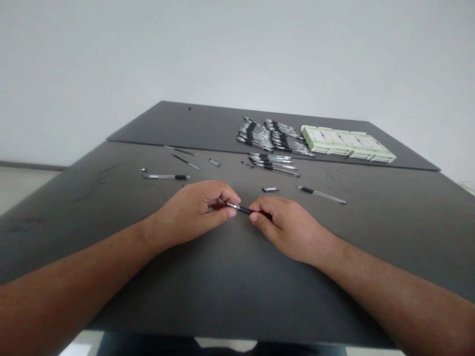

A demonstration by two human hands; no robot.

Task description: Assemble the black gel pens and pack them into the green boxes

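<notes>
Between my left hand (193, 212) and my right hand (285, 228), a slim pen part with a black grip and metal tip (239, 209) lies level above the table. Fingers of both hands pinch it, the left at the metal end and the right at the black end. Its far end is hidden inside my right fingers. Just beyond my hands lie a short clear pen piece (270, 189) and a clear-barrelled pen with a black grip (322, 195). To the left is another pen (166, 176).
A dark table (237, 296) runs under my arms, with a dark board (185, 123) at its far side. Heaped on the board are several black-gripped pens (270, 136), next to a stack of pale green-and-white boxes (347, 143). More loose pens (272, 164) lie in front.
</notes>
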